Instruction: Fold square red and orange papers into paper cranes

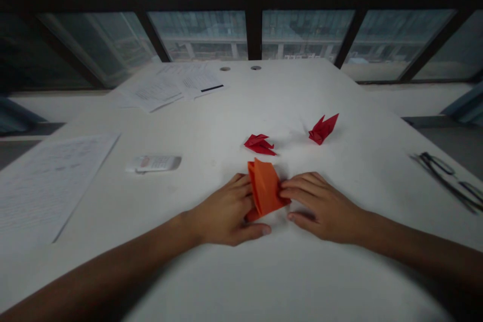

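Head view: one folded orange paper (267,187) sits on the white counter (211,121), directly between the two hands; it lies to the right of the left hand (230,211) and to the left of the right hand (320,206); its longer axis runs roughly away from the person, the far end leaning a little left, with the open layered edge towards the left hand. Both hands touch it, and the left seems the nearer, its fingers reaching behind that layered edge; those fingertips are hidden, so I cannot tell whether they grip, though the left thumb stretches out past the near edge; the right hand is loosely spread, fingertips against the paper's right side, thumb apart from the fingers.

Counted: two red folded pieces, one (260,144) just beyond the orange paper, the other (323,130) farther off and to the right; one white slim object (156,163) left of the hands; one pair of glasses (453,181) at the right; one written sheet (49,181) at the near left; several overlapping sheets (162,91) farther back, their exact number unclear.
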`<state>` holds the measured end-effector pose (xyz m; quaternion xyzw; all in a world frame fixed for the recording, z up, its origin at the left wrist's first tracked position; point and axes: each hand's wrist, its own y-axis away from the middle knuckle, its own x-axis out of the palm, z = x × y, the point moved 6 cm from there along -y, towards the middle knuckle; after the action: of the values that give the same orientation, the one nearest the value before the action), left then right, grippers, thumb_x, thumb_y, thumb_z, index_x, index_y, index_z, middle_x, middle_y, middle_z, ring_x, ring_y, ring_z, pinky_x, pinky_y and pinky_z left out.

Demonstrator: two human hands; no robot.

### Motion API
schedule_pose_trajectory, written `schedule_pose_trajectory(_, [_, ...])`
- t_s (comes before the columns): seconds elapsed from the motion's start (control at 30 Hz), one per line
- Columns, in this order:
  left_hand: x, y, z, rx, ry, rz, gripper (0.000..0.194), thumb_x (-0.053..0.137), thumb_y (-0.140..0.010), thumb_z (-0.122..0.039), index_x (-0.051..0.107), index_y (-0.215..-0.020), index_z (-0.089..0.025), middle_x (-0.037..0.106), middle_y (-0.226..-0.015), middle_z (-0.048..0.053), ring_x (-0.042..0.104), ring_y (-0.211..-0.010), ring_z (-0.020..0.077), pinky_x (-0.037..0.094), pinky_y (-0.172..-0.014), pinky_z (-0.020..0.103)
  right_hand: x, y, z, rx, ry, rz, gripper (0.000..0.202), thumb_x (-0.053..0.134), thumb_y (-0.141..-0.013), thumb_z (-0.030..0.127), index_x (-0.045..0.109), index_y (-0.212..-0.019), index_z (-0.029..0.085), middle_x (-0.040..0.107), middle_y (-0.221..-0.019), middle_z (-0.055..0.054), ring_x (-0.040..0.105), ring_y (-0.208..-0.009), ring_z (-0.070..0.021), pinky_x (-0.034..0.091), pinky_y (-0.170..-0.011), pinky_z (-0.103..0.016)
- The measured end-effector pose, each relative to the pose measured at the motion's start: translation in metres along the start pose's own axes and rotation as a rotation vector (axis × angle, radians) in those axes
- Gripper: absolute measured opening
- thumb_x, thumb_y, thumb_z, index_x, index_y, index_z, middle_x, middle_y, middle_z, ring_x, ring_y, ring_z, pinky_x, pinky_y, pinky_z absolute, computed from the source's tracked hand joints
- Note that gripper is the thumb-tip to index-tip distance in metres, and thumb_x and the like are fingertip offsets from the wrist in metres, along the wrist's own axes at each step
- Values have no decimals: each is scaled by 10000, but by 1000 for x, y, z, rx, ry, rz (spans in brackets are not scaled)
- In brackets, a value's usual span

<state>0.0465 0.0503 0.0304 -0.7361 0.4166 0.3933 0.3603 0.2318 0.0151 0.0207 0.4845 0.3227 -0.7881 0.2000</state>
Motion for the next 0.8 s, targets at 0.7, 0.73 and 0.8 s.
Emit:
schedule_pose_trajectory(0.7, [-23, 14, 18, -110, 152, -542, 512, 626, -883, -161, 437, -1351, -254, 505, -1298, 128, 567, -1159, 253, 595, -923, 419, 2, -1, 2, 12, 19, 74, 322, 640, -971, 306, 597, -1266, 184, 688, -1289, -133, 619, -1193, -316, 502, -1028, -534])
schedule_pose_trajectory(0.73, [-24, 16, 13, -59, 209, -546, 527, 627, -887, -181, 424, -1366, -266, 488, -1342, 138, 563, -1190, 264, 605, -911, 417, 2, 0, 1, 24, 7, 63, 343, 652, -963, 316, 582, -1272, 185, 688, -1285, -138, 629, -1180, -320, 510, -1019, -537])
schedule_pose_trajectory(0.8, [-22, 17, 6, 11, 333, -504, 593, 609, -892, -202, 368, -1424, -300, 412, -1480, 154, 540, -1280, 292, 627, -899, 420, 2, 1, -2, 50, -12, 18, 419, 671, -947, 336, 536, -1316, 190, 687, -1282, -157, 649, -1162, -334, 525, -1004, -550])
